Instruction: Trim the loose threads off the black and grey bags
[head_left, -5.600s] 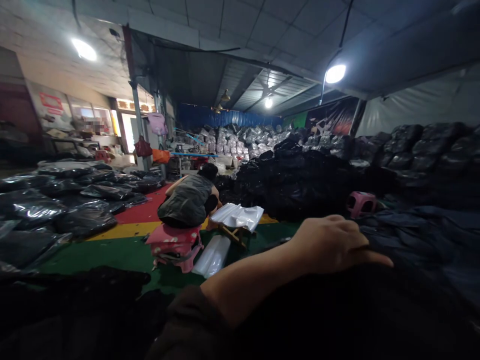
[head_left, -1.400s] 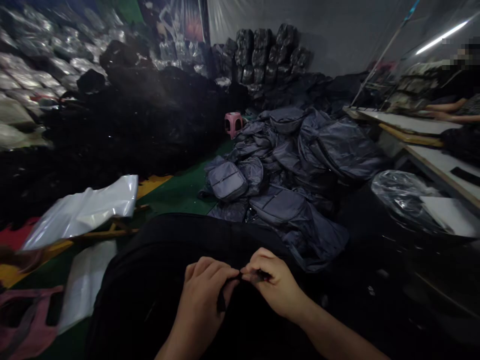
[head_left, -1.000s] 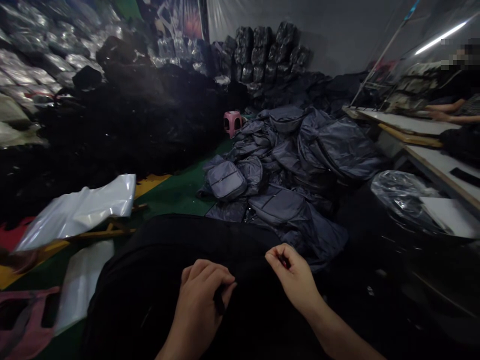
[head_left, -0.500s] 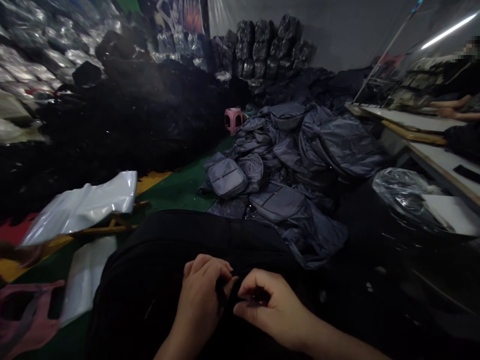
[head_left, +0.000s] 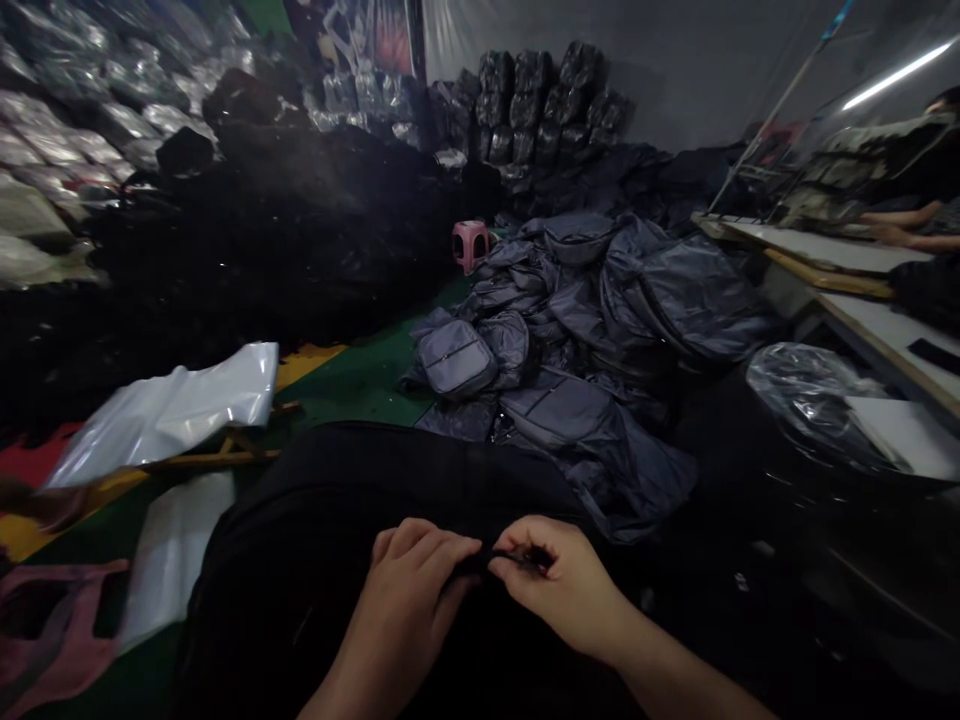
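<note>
A large black bag (head_left: 352, 470) lies in front of me, its details mostly lost in the dark. Over its middle, my left hand (head_left: 412, 595) is closed, fingertips and thumb pinching dark material at the bag. Close beside it on the right, my right hand (head_left: 559, 580) pinches a thin black strap (head_left: 517, 556) between thumb and curled fingers. Only a small gap separates the two sets of fingertips. Where the strap joins the bag is too dark to make out.
Grey bags (head_left: 555, 405) lie heaped ahead, beyond them a pink stool (head_left: 470, 245). Clear plastic sheets (head_left: 172, 405) lie left, near another pink stool (head_left: 67, 630). A table (head_left: 877, 315) runs along the right, where another person's arms (head_left: 904, 228) rest. Wrapped bundles (head_left: 532, 105) stand stacked behind.
My right hand has moved slightly right and up, and its fingertips have closed on the strap. My left fingers have straightened and shifted a little right, with the thumb underneath.
</note>
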